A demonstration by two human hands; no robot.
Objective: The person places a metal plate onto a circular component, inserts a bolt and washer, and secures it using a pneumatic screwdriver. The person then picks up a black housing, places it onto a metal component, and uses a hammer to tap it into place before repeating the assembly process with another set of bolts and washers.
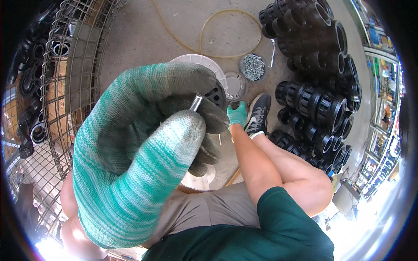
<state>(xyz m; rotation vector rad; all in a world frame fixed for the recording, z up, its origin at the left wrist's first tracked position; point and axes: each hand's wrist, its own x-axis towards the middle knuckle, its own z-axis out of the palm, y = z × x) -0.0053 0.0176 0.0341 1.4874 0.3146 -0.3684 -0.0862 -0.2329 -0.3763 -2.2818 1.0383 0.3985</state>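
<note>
My left hand (139, 152), in a green and white knit glove with a dark coated palm, is raised close in front of me. Its thumb and fingers pinch a small threaded bolt (197, 102), whose silvery thread sticks up past the thumb tip. Behind those fingers a black slotted part (216, 92) shows in part. Farther down, my right hand (237, 115) wears a green glove too and reaches forward beside that black part. Its fingers are small and partly hidden, so what they hold, if anything, does not show.
A white ribbed tub (208, 62) stands behind my left hand. Near it sit a grey round disc (235, 85) and a bowl of bolts (252, 67). Black ribbed fittings (311, 102) are stacked at right, beyond my shoe (260, 112). A yellowish hose (203, 35) loops on the floor; a wire cage (82, 48) stands left.
</note>
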